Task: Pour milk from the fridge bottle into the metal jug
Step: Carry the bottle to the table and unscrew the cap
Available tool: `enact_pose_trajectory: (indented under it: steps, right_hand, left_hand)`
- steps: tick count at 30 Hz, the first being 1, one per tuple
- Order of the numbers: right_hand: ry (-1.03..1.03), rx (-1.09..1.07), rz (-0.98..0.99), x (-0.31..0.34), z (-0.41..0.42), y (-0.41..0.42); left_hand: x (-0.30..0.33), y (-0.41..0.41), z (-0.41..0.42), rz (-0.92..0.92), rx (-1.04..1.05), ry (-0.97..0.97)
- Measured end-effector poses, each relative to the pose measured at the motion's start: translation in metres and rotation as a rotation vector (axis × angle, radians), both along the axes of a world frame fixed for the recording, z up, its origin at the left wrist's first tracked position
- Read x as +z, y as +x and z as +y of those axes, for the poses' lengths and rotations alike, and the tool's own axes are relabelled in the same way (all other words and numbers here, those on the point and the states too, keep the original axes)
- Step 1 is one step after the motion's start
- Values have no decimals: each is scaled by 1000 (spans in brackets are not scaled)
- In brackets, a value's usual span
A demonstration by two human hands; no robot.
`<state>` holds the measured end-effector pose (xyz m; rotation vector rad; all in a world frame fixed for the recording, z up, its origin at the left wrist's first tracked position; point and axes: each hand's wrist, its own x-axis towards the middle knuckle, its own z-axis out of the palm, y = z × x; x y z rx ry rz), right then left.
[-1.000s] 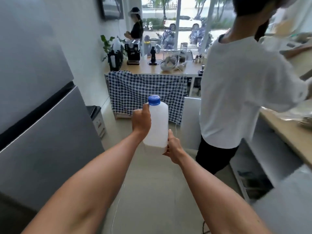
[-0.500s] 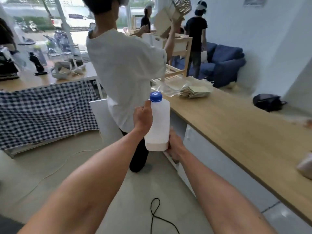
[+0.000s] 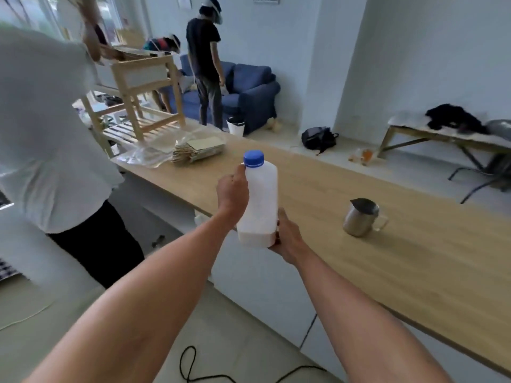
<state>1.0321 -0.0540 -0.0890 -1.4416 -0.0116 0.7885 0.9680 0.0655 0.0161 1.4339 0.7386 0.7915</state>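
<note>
I hold a white plastic milk bottle (image 3: 261, 200) with a blue cap upright in front of me, above the near edge of the wooden counter (image 3: 401, 261). My left hand (image 3: 232, 193) grips its upper side, thumb near the cap. My right hand (image 3: 287, 239) cups the bottle's base from the right. A little milk shows at the bottom of the bottle. The metal jug (image 3: 360, 221) stands upright on the counter to the right of the bottle, its handle facing right, apart from both hands.
A person in a white shirt (image 3: 47, 128) stands close on the left by the counter's end. Paper bags (image 3: 197, 149) and clear plastic lie at the counter's far end. A black cable (image 3: 190, 366) loops on the floor. Two people stand near a blue sofa (image 3: 249, 92).
My view has swung right, from the fridge and window side to the long counter. The metal jug has come into view. Both hands keep the same hold on the bottle.
</note>
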Motion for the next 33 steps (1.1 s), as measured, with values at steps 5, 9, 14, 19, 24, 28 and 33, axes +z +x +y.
enact_pose_trajectory:
  steps: [5,9,14,19,24,28,33]
  right_hand:
    - [-8,-138,14,-5,-44,43]
    - [-32,-219,18,-16,-67,70]
    - [-28,-333,52,-27,-78,95]
    - [-74,-395,25,-27,-77,111]
    - [-130,-442,-1,-39,-76,123]
    - [-189,-446,-32,-48,-78,134]
    - [-192,-471,18,-55,-84,146]
  left_hand:
    - [-6,61,-38,29,-157,-29]
    - [-14,97,-59,35,-245,-42]
    - [-22,132,-70,89,-372,-28]
    - [-32,161,-73,104,-434,-3]
    - [-52,180,-77,151,-486,17]
    - [-65,192,-82,164,-512,-15]
    - [-74,204,-86,169,-511,-28]
